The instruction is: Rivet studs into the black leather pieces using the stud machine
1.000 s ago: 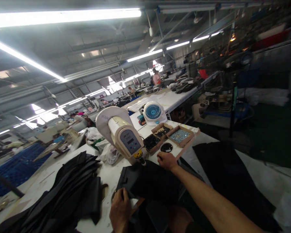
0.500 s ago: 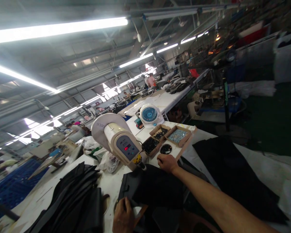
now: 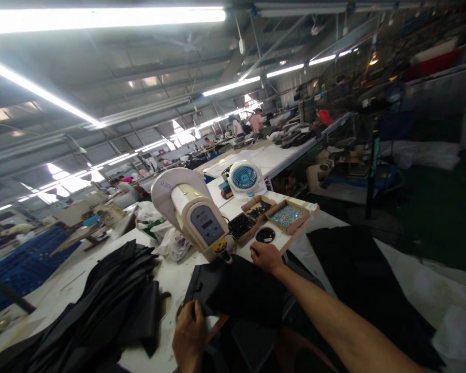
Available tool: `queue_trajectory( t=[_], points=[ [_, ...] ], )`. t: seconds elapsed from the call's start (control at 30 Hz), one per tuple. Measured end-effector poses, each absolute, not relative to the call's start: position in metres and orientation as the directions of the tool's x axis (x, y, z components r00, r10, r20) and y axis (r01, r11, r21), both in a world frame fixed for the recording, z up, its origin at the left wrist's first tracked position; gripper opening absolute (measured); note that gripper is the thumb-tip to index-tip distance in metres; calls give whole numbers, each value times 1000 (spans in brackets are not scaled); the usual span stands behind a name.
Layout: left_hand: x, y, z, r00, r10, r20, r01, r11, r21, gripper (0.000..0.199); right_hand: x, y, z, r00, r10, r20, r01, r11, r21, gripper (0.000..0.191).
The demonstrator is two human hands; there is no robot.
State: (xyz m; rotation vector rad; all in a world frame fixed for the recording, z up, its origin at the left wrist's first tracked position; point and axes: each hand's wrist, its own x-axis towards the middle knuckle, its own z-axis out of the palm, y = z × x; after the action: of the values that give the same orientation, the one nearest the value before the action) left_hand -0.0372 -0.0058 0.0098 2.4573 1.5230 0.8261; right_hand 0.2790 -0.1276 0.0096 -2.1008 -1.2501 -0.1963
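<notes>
A piece of black fabric (image 3: 244, 292) lies under the head of a cream-coloured press machine (image 3: 196, 207). The machine's dark tip (image 3: 226, 255) comes down at the fabric's far edge. My left hand (image 3: 189, 331) is closed on the fabric's near left edge, fingers curled. At the far right edge of the fabric, my right hand (image 3: 267, 257) is closed with bent fingers on the cloth; its fingertips are partly hidden. Just beyond it sits a round dish of small dark parts (image 3: 265, 235).
A pile of black pieces (image 3: 97, 311) lies at the left. Boxes of small dark parts (image 3: 241, 227) and silvery parts (image 3: 287, 215) stand behind the dish, near a small blue-and-white fan (image 3: 245, 177). Another black panel (image 3: 367, 285) lies at the right. People (image 3: 256, 122) work far back.
The view has tilted and shifted slightly. The red digits on the machine's display have gone dark. Both hands keep nearly the same hold on the fabric.
</notes>
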Motion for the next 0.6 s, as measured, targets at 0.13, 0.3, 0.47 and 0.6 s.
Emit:
queue_trajectory(
  t=[0.13,0.3,0.47,0.6],
  points=[
    [-36,-7,10,327,874,358,793,-460,399,32,279,-127,9,524,730,439,820,-292,-493,19],
    [-38,-6,8,328,879,347,791,-456,408,33,281,-127,7,538,721,437,798,-270,-538,19],
    [-38,-10,11,332,881,336,779,-457,429,33,280,-126,2,538,709,457,800,-258,-542,18],
    [-37,-15,14,309,890,336,779,-440,448,32,281,-124,-2,536,700,472,793,-227,-565,20]
  ],
)
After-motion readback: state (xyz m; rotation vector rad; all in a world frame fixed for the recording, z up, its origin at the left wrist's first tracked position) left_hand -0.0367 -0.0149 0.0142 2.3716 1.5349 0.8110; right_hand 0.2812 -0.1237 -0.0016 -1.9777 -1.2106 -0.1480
